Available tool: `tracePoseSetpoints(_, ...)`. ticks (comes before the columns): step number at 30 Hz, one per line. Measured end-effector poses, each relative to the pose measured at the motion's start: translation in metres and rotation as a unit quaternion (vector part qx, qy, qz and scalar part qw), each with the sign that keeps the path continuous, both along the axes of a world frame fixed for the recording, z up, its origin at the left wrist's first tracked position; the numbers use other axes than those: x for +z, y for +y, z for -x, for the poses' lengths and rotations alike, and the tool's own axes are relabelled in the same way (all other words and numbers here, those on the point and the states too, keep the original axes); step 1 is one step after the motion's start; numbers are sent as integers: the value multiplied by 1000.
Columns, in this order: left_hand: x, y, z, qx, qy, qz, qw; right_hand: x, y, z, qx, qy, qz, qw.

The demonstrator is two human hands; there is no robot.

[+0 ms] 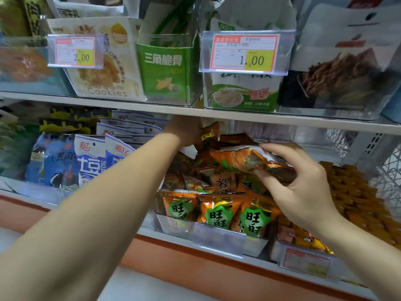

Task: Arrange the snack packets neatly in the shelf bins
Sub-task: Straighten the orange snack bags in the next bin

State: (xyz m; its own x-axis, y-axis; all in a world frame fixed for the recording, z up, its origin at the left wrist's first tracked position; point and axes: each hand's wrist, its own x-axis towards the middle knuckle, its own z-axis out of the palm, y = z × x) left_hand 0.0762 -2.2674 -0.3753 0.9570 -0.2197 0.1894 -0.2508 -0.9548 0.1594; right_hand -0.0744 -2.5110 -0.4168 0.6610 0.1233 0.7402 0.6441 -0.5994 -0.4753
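Hands on crinkly foil: right hand pinching orange packet, left hand gripping another packet.

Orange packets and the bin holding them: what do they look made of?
Orange packets: thin foil-lined plastic film by the look, glossy; gold glints and crinkles show. Bin: clear rigid plastic, probably acrylic; packets show through its front wall.

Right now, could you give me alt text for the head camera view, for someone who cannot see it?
Two bare arms reach into a clear bin of orange snack packets on a shop's lower shelf: the right hand grips one orange packet, the left hand reaches to the back. Blue packets stand left; price tags hang above.
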Motion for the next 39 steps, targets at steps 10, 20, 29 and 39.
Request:
tracePoseSetpoints(10,0,51,26,-39,-64,-27,997,-2,7,4,-34,-5,-9,999)
tracePoseSetpoints(20,-16,45,31,-58,-67,-92,992,4,28,-13,1,-164,68,984)
tracePoseSetpoints(29,-22,56,35,-41,-51,-58,996,3,75,-79,3,34,116,993)
tracePoseSetpoints(39,-30,58,34,-13,-71,-46,996,8,106,-155,-75,48,165,982)
